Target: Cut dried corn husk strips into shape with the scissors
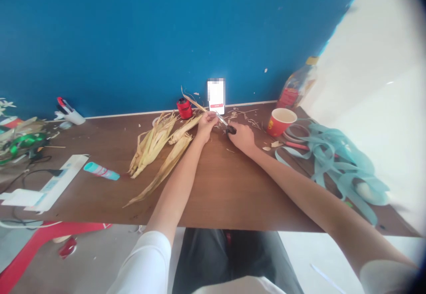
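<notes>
Black-handled scissors (222, 119) are in my right hand (242, 137), its fingers wrapped round the handles. The blades point up and left, close to the fingertips of my left hand (207, 125). My left hand is pinched on a strip of dry corn husk (196, 103), whose curled end sticks out up and to the left. Beside my left wrist lie a pale bunch of corn husks (153, 145), a smaller husk bundle (184, 129) and a long husk (166, 172). Small husk scraps (244, 115) are scattered beyond my hands.
A lit phone (216, 94) leans against the blue wall, beside a red container (184, 109). To the right stand a red paper cup (281, 121), a bottle (297, 85) and tangled pale-blue ribbon (339, 156). A glue stick (101, 171) and a power strip (61, 183) lie left.
</notes>
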### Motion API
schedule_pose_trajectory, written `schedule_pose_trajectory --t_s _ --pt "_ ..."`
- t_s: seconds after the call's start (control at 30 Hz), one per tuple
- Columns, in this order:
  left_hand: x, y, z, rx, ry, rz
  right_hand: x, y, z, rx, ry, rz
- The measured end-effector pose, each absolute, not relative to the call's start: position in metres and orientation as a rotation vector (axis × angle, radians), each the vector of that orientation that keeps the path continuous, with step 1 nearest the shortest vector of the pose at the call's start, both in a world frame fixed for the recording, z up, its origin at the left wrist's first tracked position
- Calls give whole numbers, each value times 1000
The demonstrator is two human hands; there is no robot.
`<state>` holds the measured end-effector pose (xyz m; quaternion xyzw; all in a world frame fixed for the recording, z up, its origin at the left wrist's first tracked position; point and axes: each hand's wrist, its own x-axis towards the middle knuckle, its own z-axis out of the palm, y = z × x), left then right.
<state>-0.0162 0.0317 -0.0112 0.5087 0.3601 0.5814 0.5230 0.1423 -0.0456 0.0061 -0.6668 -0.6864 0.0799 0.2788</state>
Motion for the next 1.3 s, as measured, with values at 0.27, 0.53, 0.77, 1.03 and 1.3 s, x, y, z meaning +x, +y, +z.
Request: schedule_pose_trajectory --t_s 0.27,0.53,0.77,1.03,1.3 --pt "-17 32 -12 1201 850 1399 142 -46 7 -1787 -1848 213" --pt "-17 33 -12 1154 870 1388 140 -48 9 -1800 -1863 185" --pt "-17 34 -13 1149 850 1398 139 -50 12 -1816 -1881 197" --pt "-17 35 -14 1128 807 1398 142 -49 12 -1792 -1916 204" --pt "-18 34 -12 1139 826 1386 141 -51 16 -1788 -1920 211"
